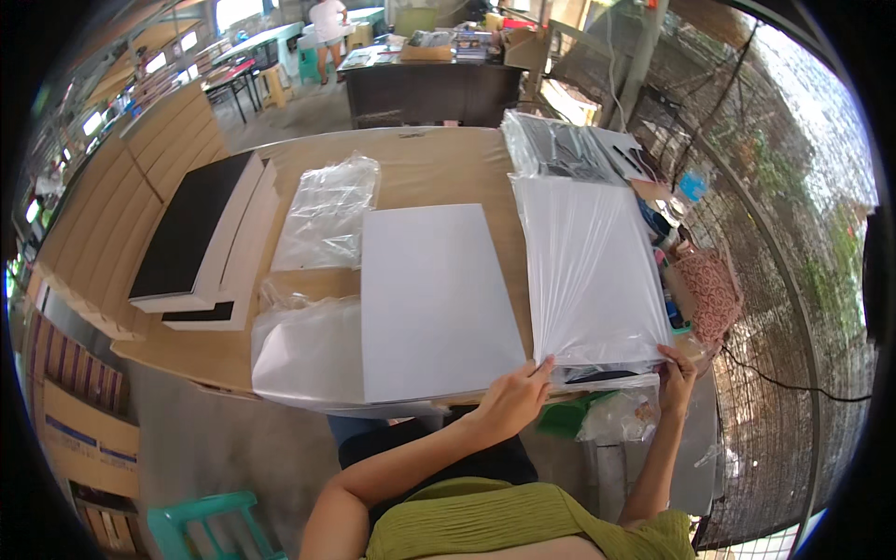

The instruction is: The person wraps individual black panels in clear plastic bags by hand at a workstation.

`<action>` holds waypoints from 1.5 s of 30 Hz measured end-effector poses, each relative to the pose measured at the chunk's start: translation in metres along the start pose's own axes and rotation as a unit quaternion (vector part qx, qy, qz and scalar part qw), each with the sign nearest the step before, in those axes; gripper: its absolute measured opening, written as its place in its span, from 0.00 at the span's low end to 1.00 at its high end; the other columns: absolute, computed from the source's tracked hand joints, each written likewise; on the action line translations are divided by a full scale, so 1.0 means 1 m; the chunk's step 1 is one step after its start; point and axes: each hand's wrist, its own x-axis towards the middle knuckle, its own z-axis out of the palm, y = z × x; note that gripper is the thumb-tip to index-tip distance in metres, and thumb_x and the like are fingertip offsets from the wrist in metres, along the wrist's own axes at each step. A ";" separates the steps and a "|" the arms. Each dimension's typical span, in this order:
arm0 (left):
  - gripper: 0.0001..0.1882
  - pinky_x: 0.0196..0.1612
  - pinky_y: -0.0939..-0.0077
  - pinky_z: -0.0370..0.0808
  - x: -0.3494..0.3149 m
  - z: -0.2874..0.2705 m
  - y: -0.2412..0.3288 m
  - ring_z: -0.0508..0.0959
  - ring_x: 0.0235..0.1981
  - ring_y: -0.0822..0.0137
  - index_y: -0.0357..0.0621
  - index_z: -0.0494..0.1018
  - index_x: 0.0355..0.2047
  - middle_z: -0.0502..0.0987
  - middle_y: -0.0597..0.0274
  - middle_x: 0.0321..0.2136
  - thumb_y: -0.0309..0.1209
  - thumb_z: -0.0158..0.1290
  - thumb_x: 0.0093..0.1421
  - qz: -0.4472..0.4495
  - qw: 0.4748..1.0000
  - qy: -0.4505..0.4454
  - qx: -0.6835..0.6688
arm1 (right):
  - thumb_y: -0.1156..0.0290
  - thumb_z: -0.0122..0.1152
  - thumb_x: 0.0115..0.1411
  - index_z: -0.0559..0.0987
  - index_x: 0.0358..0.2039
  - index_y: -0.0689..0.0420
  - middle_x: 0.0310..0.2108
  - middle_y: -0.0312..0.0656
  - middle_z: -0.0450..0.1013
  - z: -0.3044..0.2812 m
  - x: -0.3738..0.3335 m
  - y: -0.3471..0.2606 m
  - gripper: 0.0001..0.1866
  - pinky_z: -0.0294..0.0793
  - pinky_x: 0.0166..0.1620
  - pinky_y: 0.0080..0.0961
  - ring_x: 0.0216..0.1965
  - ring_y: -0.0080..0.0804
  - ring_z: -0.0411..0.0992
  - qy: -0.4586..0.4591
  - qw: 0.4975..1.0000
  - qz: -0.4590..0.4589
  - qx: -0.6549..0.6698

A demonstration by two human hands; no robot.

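A clear plastic sleeve [597,271] with white sheets inside lies at the right of the table, creases fanning out from its near left corner. That corner is pinched by my left hand [515,397], while my right hand [678,373] grips the near right corner. Between the hands, the sleeve's near edge hangs at the table's front, with something dark beneath it. Left of it lies a flat white sheet or board [439,299]. Farther left are a folded stack of clear plastic bags [327,215] and a loose translucent sheet [308,350].
Black-topped stacks [201,229] stand at the table's left, beside piled brown cartons [103,224]. A plastic-wrapped pack [551,147] lies at the back right. A patterned pink bag [707,289] sits along the right edge by wire mesh. A green stool [205,523] is below left; a person [328,33] stands far back.
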 end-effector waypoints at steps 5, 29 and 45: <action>0.28 0.35 0.62 0.76 0.005 0.031 0.008 0.77 0.33 0.50 0.32 0.62 0.58 0.73 0.47 0.38 0.31 0.52 0.60 -0.036 0.994 -0.099 0.027 | 0.84 0.47 0.58 0.81 0.39 0.67 0.25 0.38 0.74 -0.024 0.017 0.030 0.13 0.68 0.27 0.15 0.23 0.19 0.69 -0.004 0.999 0.038 -0.025; 0.46 0.41 0.55 0.75 -0.002 0.048 0.017 0.74 0.42 0.46 0.52 0.43 0.69 0.68 0.43 0.43 0.41 0.57 0.57 -0.032 0.957 -0.271 0.101 | 0.69 0.63 0.52 0.80 0.46 0.51 0.61 0.51 0.61 -0.090 0.118 0.068 0.18 0.74 0.45 0.41 0.46 0.51 0.73 0.117 0.762 -0.148 -0.620; 0.45 0.42 0.53 0.75 -0.014 0.035 -0.003 0.75 0.42 0.42 0.52 0.46 0.68 0.67 0.39 0.46 0.40 0.58 0.56 -0.026 0.964 -0.247 0.092 | 0.66 0.60 0.52 0.78 0.30 0.61 0.50 0.58 0.61 -0.048 0.145 0.047 0.11 0.76 0.38 0.50 0.36 0.57 0.75 0.117 0.713 -0.071 -0.688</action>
